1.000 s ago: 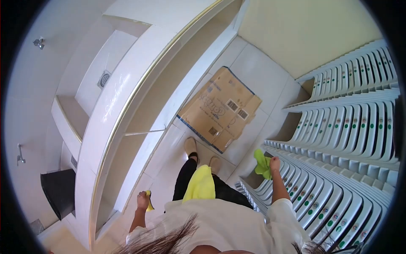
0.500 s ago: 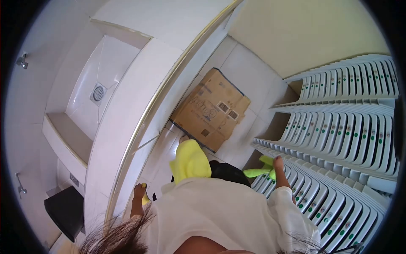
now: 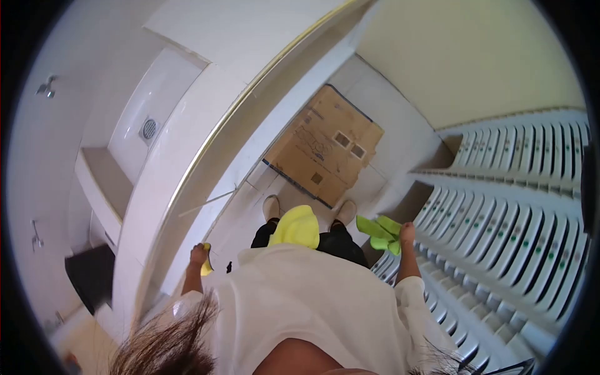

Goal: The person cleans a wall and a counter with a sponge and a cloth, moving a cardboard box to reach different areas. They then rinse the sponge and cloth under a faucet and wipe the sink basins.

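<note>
At the lower left, my left hand (image 3: 199, 254) is closed on a yellow sponge (image 3: 207, 261), beside the low tiled wall. My right hand (image 3: 407, 234) grips a green cloth (image 3: 381, 234) that hangs out to its left, near the stacked chairs. A yellow cloth (image 3: 296, 227) lies against my front at the waist, touched by neither hand. Both my feet show on the floor just below a flattened cardboard sheet (image 3: 325, 147).
Stacks of white plastic chairs (image 3: 500, 225) fill the right side. A tiled ledge with a gold edge (image 3: 215, 128) curves along the left. Beyond it are a floor drain (image 3: 149, 129), taps (image 3: 47, 87) and a black bin (image 3: 91, 275).
The view has shifted, and both my feet now show. My left hand is higher up with the sponge. The green cloth hangs differently from my right hand, which is slightly higher.
</note>
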Demonstrator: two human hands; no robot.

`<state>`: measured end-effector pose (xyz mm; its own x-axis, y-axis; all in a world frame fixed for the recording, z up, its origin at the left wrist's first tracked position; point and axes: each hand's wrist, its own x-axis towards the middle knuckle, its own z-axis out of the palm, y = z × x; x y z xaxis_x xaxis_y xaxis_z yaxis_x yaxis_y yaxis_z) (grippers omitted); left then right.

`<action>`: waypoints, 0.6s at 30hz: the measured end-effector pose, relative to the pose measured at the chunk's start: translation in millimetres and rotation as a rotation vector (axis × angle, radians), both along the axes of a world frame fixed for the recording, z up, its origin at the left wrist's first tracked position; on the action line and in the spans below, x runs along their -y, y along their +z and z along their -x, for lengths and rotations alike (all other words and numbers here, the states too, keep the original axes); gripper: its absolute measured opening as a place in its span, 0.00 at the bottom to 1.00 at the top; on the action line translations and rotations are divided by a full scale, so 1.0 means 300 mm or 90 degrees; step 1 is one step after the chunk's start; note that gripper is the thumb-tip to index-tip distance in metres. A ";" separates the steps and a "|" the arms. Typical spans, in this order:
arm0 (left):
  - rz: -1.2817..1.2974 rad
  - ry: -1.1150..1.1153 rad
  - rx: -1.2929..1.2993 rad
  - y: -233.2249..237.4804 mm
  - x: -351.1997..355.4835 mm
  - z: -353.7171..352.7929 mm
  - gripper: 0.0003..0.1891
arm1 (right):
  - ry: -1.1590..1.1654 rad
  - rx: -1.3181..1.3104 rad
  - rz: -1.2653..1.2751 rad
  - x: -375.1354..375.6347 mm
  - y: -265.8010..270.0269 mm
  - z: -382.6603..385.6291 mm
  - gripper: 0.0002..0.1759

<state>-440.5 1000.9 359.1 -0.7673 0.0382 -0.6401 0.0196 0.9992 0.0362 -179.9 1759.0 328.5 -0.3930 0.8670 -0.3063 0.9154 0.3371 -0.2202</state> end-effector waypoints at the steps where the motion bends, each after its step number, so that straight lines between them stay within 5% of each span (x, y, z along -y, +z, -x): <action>1: 0.017 -0.003 -0.017 0.031 -0.047 -0.018 0.12 | 0.001 -0.011 0.010 -0.067 -0.017 0.034 0.14; 6: 0.038 0.215 -0.082 0.158 -0.288 -0.211 0.13 | -0.060 -0.020 0.498 -0.383 -0.151 0.080 0.27; 11: 0.017 0.256 -0.083 0.220 -0.511 -0.462 0.12 | 0.071 0.210 0.473 -0.596 -0.261 0.125 0.24; 13: 0.008 0.292 -0.070 0.234 -0.556 -0.529 0.12 | 0.146 0.112 0.355 -0.607 -0.205 0.196 0.20; 14: 0.011 0.318 -0.068 0.245 -0.582 -0.556 0.12 | 0.135 0.005 0.373 -0.687 -0.336 0.158 0.17; 17: 0.029 0.315 -0.026 0.201 -0.574 -0.613 0.12 | -0.005 -0.197 0.494 -0.569 -0.051 0.332 0.17; 18: 0.054 0.313 0.010 0.102 -0.542 -0.618 0.12 | 0.214 -0.160 0.375 -0.605 -0.044 0.355 0.18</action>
